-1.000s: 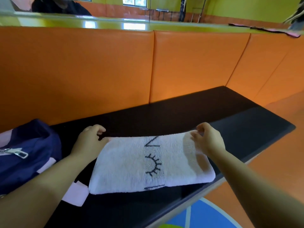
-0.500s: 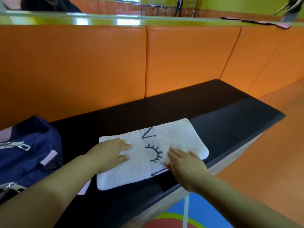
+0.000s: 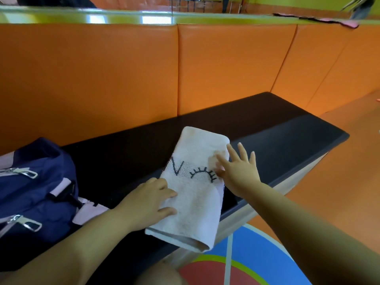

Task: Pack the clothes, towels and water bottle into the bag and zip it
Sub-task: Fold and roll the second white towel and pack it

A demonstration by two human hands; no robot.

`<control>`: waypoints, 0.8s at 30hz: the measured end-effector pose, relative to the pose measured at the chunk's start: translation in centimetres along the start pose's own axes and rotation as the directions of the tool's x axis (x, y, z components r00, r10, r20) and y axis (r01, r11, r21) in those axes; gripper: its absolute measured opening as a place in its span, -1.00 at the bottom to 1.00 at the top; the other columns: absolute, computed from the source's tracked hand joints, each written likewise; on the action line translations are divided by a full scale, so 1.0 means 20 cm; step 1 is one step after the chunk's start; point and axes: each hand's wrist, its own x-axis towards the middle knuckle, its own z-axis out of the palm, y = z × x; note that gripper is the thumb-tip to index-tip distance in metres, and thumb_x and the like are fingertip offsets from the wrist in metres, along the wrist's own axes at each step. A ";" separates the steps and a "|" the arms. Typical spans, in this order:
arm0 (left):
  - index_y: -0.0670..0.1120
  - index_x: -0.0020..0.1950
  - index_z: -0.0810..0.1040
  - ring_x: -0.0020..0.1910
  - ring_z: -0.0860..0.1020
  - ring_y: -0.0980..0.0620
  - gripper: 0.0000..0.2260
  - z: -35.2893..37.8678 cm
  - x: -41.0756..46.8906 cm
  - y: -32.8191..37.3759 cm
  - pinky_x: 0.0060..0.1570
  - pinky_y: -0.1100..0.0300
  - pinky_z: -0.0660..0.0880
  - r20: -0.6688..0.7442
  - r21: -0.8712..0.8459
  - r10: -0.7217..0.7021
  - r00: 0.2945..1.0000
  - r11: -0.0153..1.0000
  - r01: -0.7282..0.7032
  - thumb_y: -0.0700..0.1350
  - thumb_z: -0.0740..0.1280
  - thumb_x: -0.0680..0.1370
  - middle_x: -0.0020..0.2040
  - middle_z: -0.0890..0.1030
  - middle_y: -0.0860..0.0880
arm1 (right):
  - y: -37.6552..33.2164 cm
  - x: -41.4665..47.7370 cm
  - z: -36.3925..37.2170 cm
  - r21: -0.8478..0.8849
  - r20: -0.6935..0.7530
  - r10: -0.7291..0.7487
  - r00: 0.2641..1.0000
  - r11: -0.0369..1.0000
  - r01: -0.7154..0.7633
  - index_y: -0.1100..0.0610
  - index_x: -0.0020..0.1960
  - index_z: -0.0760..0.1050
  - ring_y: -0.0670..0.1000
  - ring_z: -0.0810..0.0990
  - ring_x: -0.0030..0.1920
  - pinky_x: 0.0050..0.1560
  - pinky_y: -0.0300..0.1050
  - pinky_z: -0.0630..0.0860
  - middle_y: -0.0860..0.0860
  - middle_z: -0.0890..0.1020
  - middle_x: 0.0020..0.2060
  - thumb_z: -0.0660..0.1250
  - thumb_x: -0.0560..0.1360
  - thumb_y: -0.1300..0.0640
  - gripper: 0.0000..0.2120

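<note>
A white folded towel (image 3: 194, 194) with a dark stitched eyelash mark lies lengthwise on the black bench (image 3: 277, 145), its near end hanging slightly over the front edge. My left hand (image 3: 148, 202) rests flat on the towel's left side, fingers straight. My right hand (image 3: 239, 171) lies on the towel's right edge with fingers spread. A navy blue bag (image 3: 35, 194) with pink trim and metal zip pulls sits at the left end of the bench. No water bottle or clothes are in view.
An orange padded backrest (image 3: 123, 79) runs behind the bench, with a green ledge (image 3: 185, 17) above it. A pink and dark cloth (image 3: 329, 20) lies on the ledge at the right. Orange floor with coloured circles lies below the bench front.
The towel has been folded narrower and turned from crosswise to lengthwise. Both hands moved from its far corners onto its top, then to its left and right sides.
</note>
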 end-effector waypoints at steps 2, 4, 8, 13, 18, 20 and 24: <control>0.16 0.36 0.38 0.21 0.13 0.23 -0.19 0.05 -0.03 -0.03 0.13 0.35 0.22 -0.047 -0.067 -0.010 0.999 0.998 0.007 0.54 -0.07 0.26 0.17 0.27 0.24 | -0.03 -0.08 0.01 0.061 -0.111 -0.093 0.989 0.993 0.100 -0.07 0.48 0.15 0.24 -0.09 0.52 0.44 0.34 -0.10 0.10 0.07 0.54 0.14 0.60 -0.03 -0.53; 0.22 0.39 0.31 0.27 0.00 0.33 -0.16 0.09 -0.07 -0.05 0.20 0.35 0.17 -0.066 -0.134 -0.039 0.997 0.990 0.030 0.56 -0.20 0.25 0.27 0.15 0.30 | -0.05 -0.19 0.02 0.122 -0.215 -0.210 0.954 0.963 0.240 -0.02 0.42 0.32 0.24 0.16 0.47 0.41 0.34 0.11 0.10 0.30 0.46 0.15 0.57 -0.01 -0.58; 0.20 0.42 0.27 0.37 0.00 0.29 -0.11 0.15 -0.11 -0.05 0.35 0.30 0.08 -0.089 -0.219 -0.084 0.993 0.974 0.063 0.58 -0.27 0.24 0.36 0.11 0.31 | -0.09 -0.40 0.06 0.148 -0.237 -0.433 0.870 0.869 0.473 -0.04 0.34 0.41 0.16 0.39 0.37 0.34 0.21 0.24 0.03 0.47 0.35 0.04 0.54 -0.05 -0.58; 0.07 0.30 0.41 0.38 -0.14 0.34 -0.25 0.19 -0.18 0.01 0.35 0.22 0.16 -0.150 -0.207 -0.089 0.985 0.977 0.056 0.47 -0.14 0.35 0.43 0.12 0.26 | -0.05 -0.52 0.15 0.139 0.009 -0.526 0.851 0.843 0.520 -0.20 0.51 -0.07 0.01 -0.21 0.53 0.46 0.20 -0.23 -0.14 -0.06 0.54 0.22 0.51 -0.02 -0.31; 0.11 0.45 0.25 0.43 -0.23 0.35 -0.21 0.18 -0.27 0.03 0.42 0.21 0.13 -0.064 -0.162 -0.031 0.997 0.986 0.021 0.49 -0.09 0.35 0.46 -0.03 0.34 | -0.08 -0.55 0.16 0.107 0.029 -0.486 0.874 0.870 0.481 -0.16 0.52 -0.13 -0.02 -0.31 0.49 0.43 0.14 -0.31 -0.16 -0.17 0.52 0.29 0.49 -0.14 -0.22; 0.15 0.50 0.08 0.43 -0.30 0.35 -0.18 0.18 -0.31 0.03 0.41 0.26 0.05 0.007 -0.142 -0.017 1.000 0.990 0.018 0.52 -0.04 0.32 0.48 -0.12 0.35 | -0.09 -0.55 0.16 0.116 0.029 -0.475 0.879 0.875 0.469 -0.14 0.52 -0.08 -0.03 -0.30 0.48 0.44 0.11 -0.29 -0.13 -0.12 0.53 0.29 0.50 -0.12 -0.25; 0.10 0.52 0.04 0.47 -0.24 0.27 -0.04 0.19 -0.32 0.04 0.45 0.19 0.04 0.016 -0.064 -0.022 1.000 0.998 0.023 0.57 0.01 0.23 0.49 -0.16 0.31 | -0.09 -0.55 0.13 0.154 0.040 -0.465 0.885 0.878 0.454 -0.13 0.52 0.00 -0.08 -0.29 0.46 0.47 0.13 -0.23 -0.13 -0.06 0.54 0.18 0.54 -0.14 -0.37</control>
